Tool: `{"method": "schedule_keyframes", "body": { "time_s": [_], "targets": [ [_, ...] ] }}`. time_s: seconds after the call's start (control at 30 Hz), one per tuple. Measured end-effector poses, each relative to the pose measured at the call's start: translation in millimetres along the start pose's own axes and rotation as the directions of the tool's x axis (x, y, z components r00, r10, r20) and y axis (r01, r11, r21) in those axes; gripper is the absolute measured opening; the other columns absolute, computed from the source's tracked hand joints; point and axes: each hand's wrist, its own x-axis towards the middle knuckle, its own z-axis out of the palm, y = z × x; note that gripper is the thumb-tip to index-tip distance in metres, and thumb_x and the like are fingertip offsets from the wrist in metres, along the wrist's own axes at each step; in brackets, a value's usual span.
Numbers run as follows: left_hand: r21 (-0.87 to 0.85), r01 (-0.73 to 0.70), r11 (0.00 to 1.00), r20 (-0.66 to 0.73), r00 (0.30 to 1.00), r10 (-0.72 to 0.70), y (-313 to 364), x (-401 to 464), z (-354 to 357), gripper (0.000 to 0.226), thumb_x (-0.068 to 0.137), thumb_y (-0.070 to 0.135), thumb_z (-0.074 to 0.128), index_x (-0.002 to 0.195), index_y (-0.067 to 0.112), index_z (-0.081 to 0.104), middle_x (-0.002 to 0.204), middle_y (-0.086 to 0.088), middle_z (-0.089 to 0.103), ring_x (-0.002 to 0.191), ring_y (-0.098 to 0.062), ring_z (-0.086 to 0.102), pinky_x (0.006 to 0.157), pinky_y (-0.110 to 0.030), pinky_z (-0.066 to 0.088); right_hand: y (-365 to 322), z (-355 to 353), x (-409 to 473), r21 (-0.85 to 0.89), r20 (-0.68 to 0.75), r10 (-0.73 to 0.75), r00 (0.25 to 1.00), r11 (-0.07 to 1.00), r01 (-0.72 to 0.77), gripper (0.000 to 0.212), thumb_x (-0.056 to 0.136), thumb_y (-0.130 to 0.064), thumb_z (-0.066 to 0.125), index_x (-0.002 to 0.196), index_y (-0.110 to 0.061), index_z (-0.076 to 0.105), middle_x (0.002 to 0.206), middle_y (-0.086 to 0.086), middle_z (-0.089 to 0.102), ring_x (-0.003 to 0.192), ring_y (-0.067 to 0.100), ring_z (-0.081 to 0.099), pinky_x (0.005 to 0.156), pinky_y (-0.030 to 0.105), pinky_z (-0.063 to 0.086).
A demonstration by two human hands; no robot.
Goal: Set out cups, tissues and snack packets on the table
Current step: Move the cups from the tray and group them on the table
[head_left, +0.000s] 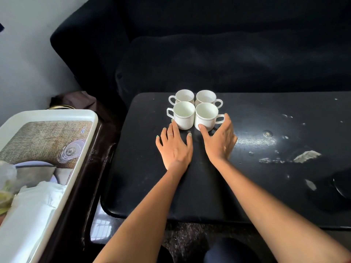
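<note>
Several white cups stand upright in a tight square near the far edge of the black table [209, 186]: front left cup [183, 114], front right cup [206, 115], two more cups [185, 96] behind them. My left hand [174, 147] lies flat, fingers spread, fingertips touching the base of the front left cup. My right hand [220, 137] curves around the front right cup, thumb on its near side, fingers at its handle. At the left, a white tray [81, 149] holds white tissues [32, 207] and a clear packet [6, 186].
A dark sofa [228, 54] runs behind the table. The tray sits on a dark brown stand [79, 205] left of the table. The table's right half has worn, chipped patches [306, 155]. A dark round object [341, 185] lies at the table's right edge.
</note>
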Motion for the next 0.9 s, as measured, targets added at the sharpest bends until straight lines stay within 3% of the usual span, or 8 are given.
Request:
{"method": "schedule_keyframes", "body": {
  "time_s": [0.53, 0.77, 0.9],
  "targets": [
    [0.017, 0.009, 1.0, 0.018, 1.0, -0.009, 0.7, 1.9, 1.0, 0.07, 0.095, 0.052, 0.028, 0.152, 0.019, 0.005, 0.156, 0.001, 0.024, 0.144, -0.021, 0.015, 0.117, -0.043, 0.011, 0.5, 0.6, -0.6, -0.012, 0.004, 0.004, 1.0, 1.0, -0.004, 0.088, 0.075, -0.054, 0.067, 0.142, -0.011, 0.028, 0.134, 0.007, 0.051, 0.122, 0.025, 0.049, 0.099, 0.04, 0.032],
    [0.01, 0.008, 1.0, -0.009, 1.0, -0.008, 1.6, 2.2, 1.6, 0.07, 0.095, 0.051, 0.03, 0.152, 0.015, 0.009, 0.155, -0.001, 0.027, 0.144, -0.021, 0.019, 0.117, -0.042, 0.013, -0.2, 1.1, -1.5, -0.005, -0.002, 0.006, 1.0, 1.0, -0.006, 0.093, 0.072, -0.053, 0.07, 0.143, -0.011, 0.026, 0.132, 0.009, 0.051, 0.12, 0.027, 0.05, 0.099, 0.042, 0.033],
    [-0.061, 0.035, 0.998, -0.014, 0.999, -0.036, 1.4, -1.6, -2.8, 0.068, 0.096, 0.046, 0.034, 0.152, 0.012, 0.013, 0.156, -0.005, 0.026, 0.144, -0.022, 0.019, 0.119, -0.039, 0.012, -2.1, -4.5, -4.5, -0.011, -0.01, 0.038, 0.999, 0.999, -0.038, 0.099, 0.069, -0.052, 0.073, 0.144, -0.008, 0.024, 0.14, 0.012, 0.043, 0.128, 0.027, 0.042, 0.103, 0.043, 0.032]
  ]
}}
